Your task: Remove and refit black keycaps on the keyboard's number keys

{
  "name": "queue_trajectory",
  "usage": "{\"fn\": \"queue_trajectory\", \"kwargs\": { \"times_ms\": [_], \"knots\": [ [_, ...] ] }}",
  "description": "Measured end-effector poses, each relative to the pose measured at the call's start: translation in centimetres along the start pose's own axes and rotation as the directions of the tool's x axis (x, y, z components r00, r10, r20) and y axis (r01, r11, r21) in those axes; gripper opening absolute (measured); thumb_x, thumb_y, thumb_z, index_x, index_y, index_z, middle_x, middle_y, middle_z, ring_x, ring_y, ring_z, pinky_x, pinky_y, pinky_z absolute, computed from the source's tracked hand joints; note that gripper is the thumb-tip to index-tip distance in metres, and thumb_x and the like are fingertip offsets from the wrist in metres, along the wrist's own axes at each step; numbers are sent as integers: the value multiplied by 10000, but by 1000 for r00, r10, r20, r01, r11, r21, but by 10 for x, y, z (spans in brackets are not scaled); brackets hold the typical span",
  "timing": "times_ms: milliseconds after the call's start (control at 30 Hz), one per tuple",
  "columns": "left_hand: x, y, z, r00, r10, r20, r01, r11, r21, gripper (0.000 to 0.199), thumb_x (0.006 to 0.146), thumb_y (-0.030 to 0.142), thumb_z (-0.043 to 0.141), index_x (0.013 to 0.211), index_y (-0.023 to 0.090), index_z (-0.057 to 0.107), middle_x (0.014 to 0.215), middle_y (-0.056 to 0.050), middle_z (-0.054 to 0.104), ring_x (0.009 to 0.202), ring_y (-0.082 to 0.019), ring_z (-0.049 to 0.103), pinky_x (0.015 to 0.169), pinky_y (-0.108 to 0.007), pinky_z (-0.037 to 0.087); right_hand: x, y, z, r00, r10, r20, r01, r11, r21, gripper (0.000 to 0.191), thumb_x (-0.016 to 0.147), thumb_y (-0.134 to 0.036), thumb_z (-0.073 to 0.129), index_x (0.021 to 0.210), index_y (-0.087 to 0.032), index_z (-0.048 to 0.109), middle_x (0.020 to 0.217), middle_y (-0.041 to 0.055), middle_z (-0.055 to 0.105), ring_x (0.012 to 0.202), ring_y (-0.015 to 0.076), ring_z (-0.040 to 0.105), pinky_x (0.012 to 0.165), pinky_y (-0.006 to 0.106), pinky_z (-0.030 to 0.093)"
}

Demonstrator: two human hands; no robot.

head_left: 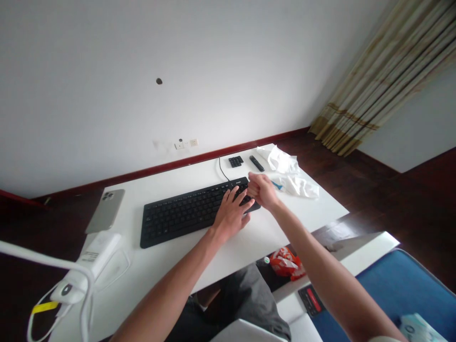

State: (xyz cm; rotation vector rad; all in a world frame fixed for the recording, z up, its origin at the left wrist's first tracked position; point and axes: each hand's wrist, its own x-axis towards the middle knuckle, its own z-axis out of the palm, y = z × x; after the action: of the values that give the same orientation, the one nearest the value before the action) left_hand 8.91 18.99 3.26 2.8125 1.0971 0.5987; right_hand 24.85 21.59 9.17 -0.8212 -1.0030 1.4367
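Observation:
A black keyboard (181, 213) lies at a slant on the white desk. My left hand (230, 211) rests on its right part, fingers spread over the keys. Above the keyboard's right end, my right hand (261, 190) is closed with the fingers curled; whatever it may hold is hidden. Just behind the keyboard sits a small group of loose black keycaps (235, 162). Beside them is a slim black remote-like object (257, 163). A blue piece (277, 185) shows next to my right hand, partly against crumpled white tissue (299, 185).
More tissue (280, 159) lies at the desk's far right corner. A phone (106, 210) and a white power strip (99, 251) with cables are on the left. Below the front edge, an open drawer (370, 249) holds a red-orange packet (285, 262). A blue seat (402, 289) stands at right.

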Motion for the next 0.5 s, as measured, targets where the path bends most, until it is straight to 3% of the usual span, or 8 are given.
{"fn": "queue_trajectory", "kwargs": {
  "times_ms": [100,200,300,367,433,500],
  "knots": [
    [-1,0,1,1000,2,9,-2,1000,-1,425,950,382,665,1370,314,681,1580,-56,501,1526,-355,321,1258,-571,292,2,27,-15,997,4,-78,-10,997,-80,665,810,-608,764,525,-253,280,449,-109,196,399,58,149,406,263,119],
    [-2,-1,0,1000,18,4,-18,1000,-7,455,955,380,663,1405,313,654,1623,-43,449,1518,-353,319,1255,-577,289,3,21,-42,931,-235,-280,132,930,-344,596,866,-629,678,563,-247,336,493,-91,247,453,83,209,451,265,215],
    [-1,-3,-3,999,12,-31,-13,1000,-26,482,938,365,697,1412,289,649,1575,-56,495,1471,-340,366,1251,-557,297,0,10,-70,833,-454,-317,31,610,-792,494,918,-595,619,619,-212,533,540,-41,418,530,119,366,521,276,304],
    [0,-5,-5,997,-9,-71,6,999,-51,470,925,345,720,1386,269,665,1486,-66,563,1405,-319,421,1227,-520,337,-5,14,-84,817,-519,-253,-21,412,-911,374,928,-519,617,759,-191,675,653,-4,561,584,138,464,592,290,385],
    [1,-8,-7,994,-34,-103,26,997,-76,406,918,321,733,1320,266,702,1362,-64,624,1319,-293,472,1170,-481,397,-12,25,-92,834,-527,-166,4,305,-952,268,923,-414,610,938,-188,754,848,42,668,632,147,542,681,316,456],
    [2,-9,-8,993,-46,-112,36,995,-92,334,923,307,733,1255,272,729,1246,-59,655,1225,-270,510,1088,-451,448,-17,37,-96,842,-527,-117,33,266,-963,270,917,-326,580,1054,-197,774,1007,75,698,666,152,587,749,339,492]
  ]
}}
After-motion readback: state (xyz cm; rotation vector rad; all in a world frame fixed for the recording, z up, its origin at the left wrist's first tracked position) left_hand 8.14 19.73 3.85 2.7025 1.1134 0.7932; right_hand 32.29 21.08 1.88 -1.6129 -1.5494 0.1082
